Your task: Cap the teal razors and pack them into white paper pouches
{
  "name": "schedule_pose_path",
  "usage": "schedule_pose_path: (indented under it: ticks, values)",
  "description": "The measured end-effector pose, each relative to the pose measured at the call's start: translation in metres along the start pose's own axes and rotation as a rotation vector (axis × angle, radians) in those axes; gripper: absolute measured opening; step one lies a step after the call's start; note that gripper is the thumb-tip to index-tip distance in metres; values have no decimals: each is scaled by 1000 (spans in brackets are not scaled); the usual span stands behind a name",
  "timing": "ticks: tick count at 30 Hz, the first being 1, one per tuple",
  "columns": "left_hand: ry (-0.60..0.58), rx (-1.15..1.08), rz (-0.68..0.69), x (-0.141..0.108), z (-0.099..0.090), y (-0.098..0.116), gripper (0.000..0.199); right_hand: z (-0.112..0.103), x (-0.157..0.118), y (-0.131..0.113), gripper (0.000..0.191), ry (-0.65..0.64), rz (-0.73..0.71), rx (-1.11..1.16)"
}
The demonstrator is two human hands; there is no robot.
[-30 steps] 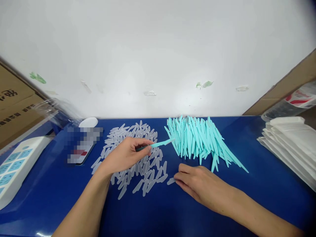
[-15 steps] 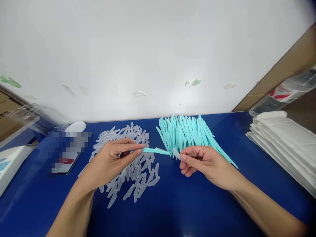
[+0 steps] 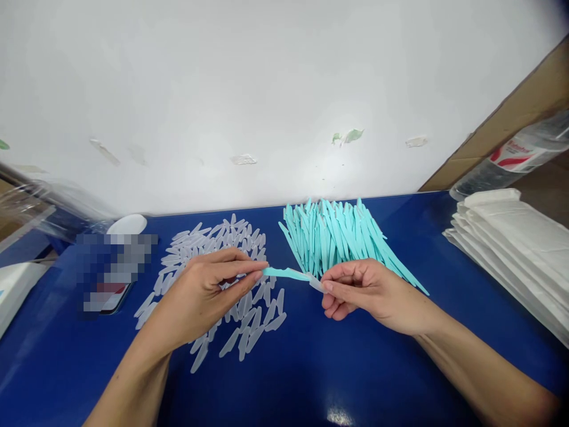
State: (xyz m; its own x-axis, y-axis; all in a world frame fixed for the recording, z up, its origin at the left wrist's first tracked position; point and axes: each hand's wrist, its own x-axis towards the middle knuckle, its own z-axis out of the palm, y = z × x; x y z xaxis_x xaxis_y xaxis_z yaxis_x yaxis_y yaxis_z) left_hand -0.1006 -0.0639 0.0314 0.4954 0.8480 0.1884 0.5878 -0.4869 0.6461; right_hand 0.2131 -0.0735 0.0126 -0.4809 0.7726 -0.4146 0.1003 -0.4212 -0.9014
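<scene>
My left hand [image 3: 208, 296] pinches a turquoise eyebrow razor [image 3: 284, 273] by one end, between thumb and fingers. The razor points right, nearly level above the table. Between the thumb and index finger of my right hand [image 3: 367, 290] is a translucent cap [image 3: 316, 283]. Its mouth meets the razor's tip; how far the tip sits inside is hard to make out. Behind my right hand lies a heap of turquoise razors [image 3: 329, 237]. Many loose translucent caps [image 3: 244, 306] are spread under and around my left hand, which hides some of them.
A blue table [image 3: 302, 367] runs up to a white wall [image 3: 275, 77]. At left lie a phone [image 3: 116, 301], partly blurred out, a white round lid [image 3: 127, 225] and a white device [image 3: 18, 287]. White folded bags [image 3: 511, 237] and a plastic bottle [image 3: 511, 157] are at right.
The razor and the cap, apart before with a small gap, now meet end to end. My left hand has shifted slightly right. The camera view has moved a little.
</scene>
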Motion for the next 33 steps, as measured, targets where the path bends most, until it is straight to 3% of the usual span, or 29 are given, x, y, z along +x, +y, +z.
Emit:
schedule_pose_path:
  ticks: [8, 16, 20, 23, 28, 33]
  values:
    - [-54, -27, -5, 1, 12, 12, 27, -2, 0, 1, 36, -54, -10, -27]
    - [-63, -61, 7, 0, 37, 17, 34, -5, 0, 2, 40, 41, -89, -73]
    - [-19, -63, 51, 0, 37, 16, 33, -4, 3, 4, 42, 40, -89, -61]
    - [-80, -62, 8, -2, 33, 17, 34, -5, 2, 0, 42, 28, -81, -72]
    - [-253, 47, 35, -9, 44, 34, 34, -17, -26, 1, 33, -49, 52, -235]
    - [-353, 46, 153, -16, 79, 58, 26, -41, -72, 40, 27, 69, 153, -311]
